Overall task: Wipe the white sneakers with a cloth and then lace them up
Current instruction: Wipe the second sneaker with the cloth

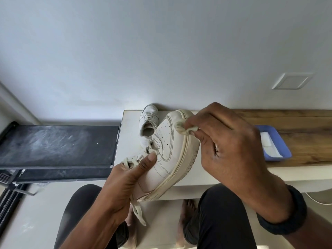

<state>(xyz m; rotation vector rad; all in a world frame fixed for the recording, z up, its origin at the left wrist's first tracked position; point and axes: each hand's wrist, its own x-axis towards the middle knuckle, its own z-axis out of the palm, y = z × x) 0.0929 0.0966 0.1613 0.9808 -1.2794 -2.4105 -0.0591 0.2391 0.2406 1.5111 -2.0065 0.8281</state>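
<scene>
The long low shelf (129, 141), white at one end and brown wood at the other, runs along the wall in front of the person's knees. Above its front edge is the big white leather sneaker with the thick yellowish sole (168, 150), held up in the air and tipped on its side, toe pointing away.

The left hand (122, 186) grips it near the heel, thumb pressed flat on the side. If that grip slips during a hard rub, the shoe could drop to the floor or knock the other one. The right hand (230, 144) pinches a cloth against the toe.

The shoe looks smooth, with tiny holes on top and grey stitching. Its sole edge looks dirtier than the leather.

The second white sneaker (149, 117) sits on the shelf just behind, touching the wall. A blue plastic tray (280, 146) with something white folded inside lies on the wood, well apart.

The small crumpled greyish cloth (181, 127) looks dirty, so it might smear grime instead of lifting it. The loose flat cream lace (138, 211) dangles below the left hand and could snag.
</scene>
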